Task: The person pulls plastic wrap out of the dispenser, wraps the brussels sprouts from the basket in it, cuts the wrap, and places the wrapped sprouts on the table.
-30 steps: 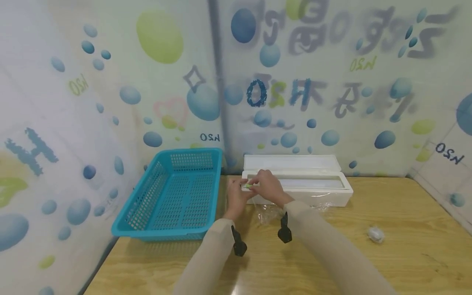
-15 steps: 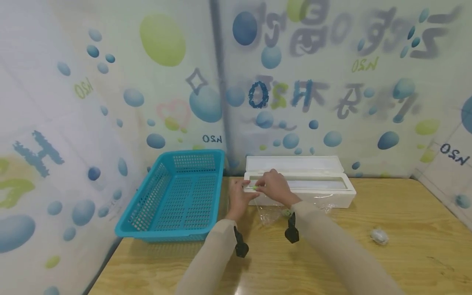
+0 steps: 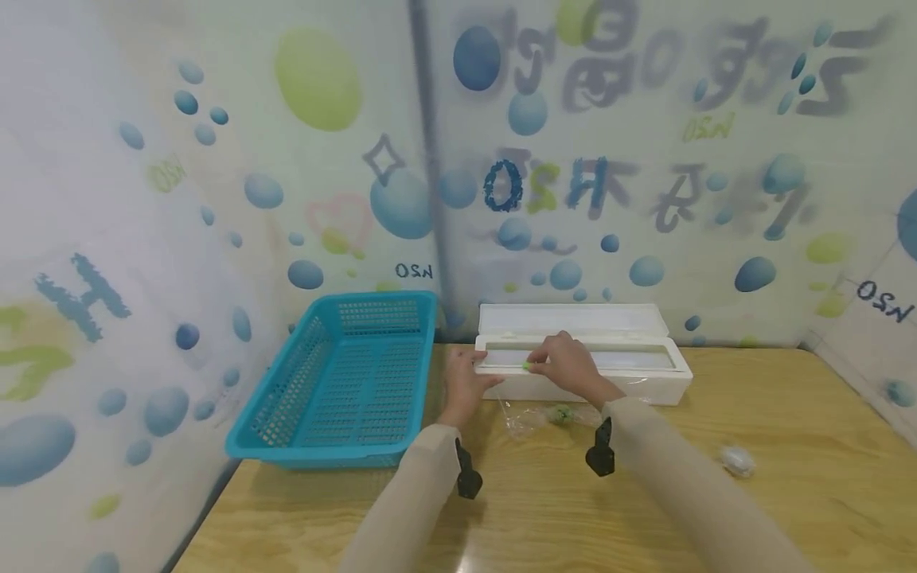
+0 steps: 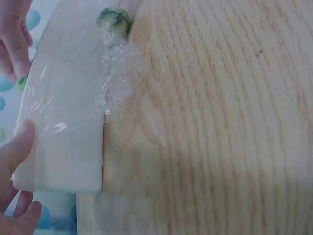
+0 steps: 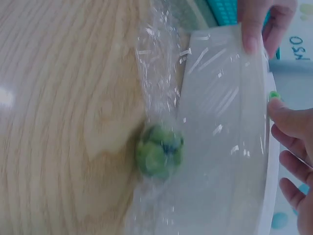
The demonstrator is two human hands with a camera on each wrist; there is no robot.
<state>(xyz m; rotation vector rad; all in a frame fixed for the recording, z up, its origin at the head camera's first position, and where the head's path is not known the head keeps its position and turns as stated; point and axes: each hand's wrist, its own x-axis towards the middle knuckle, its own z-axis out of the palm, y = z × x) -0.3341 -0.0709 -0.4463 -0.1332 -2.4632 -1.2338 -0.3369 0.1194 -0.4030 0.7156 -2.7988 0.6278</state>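
Observation:
A long white cling film dispenser [image 3: 662, 390] lies along the back of the table, its lid [image 3: 573, 320] tipped up behind. My left hand [image 3: 464, 388] grips its left end, with the thumb on the front face and fingers round the back. A small green cutter slider [image 5: 274, 94] sits on the front edge, and my right hand [image 3: 571, 368] pinches it between thumb and forefinger. Clear cling film [image 4: 120, 73] hangs down the front onto the wood. Under or in the film is a round, lobed green fruit or vegetable [image 5: 159, 152], its kind unclear.
On the left stands a blue perforated plastic basket [image 3: 322, 458]. A small whitish crumpled ball [image 3: 737, 461] lies at the right on the wooden table [image 3: 530, 525]. A patterned wall covering [image 3: 630, 119] rises directly behind the dispenser.
My right hand has slid the green slider rightwards along the dispenser's front edge, away from my left hand. The green round thing has come into fuller view. My left hand keeps its grip.

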